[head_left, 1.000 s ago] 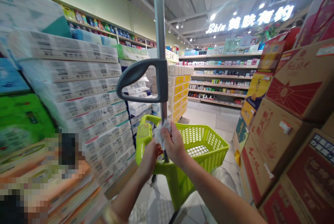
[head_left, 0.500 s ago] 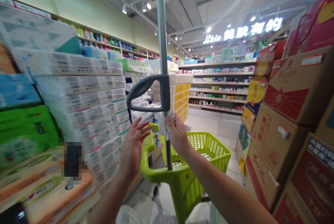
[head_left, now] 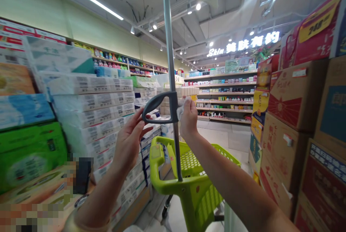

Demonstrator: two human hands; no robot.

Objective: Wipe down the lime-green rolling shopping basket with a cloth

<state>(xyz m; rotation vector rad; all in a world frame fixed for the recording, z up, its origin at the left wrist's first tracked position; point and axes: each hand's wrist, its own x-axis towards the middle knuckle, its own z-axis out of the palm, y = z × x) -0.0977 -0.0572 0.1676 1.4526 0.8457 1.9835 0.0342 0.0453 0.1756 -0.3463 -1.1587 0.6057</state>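
The right hand (head_left: 188,117) pinches a white wipe (head_left: 180,112) beside the grey handle (head_left: 173,107); the left hand (head_left: 128,139), fingers spread, stands at the handle's outer end. A slack pinch could drop the wipe towards the green basket (head_left: 200,203) below, its interior partly hidden; what the cartons (head_left: 294,97) hold cannot be seen.

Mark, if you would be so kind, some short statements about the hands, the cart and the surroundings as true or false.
1. The right hand holds a crumpled white cloth or tissue. True.
2. The metal pole rises from the green cart. True.
3. The left hand is down inside the cart's basket. False: it is up at the left end of the grey handle.
4. The handle is mounted on the pole. True.
5. The brown cartons are stacked on the left of the view. False: they are on the right.
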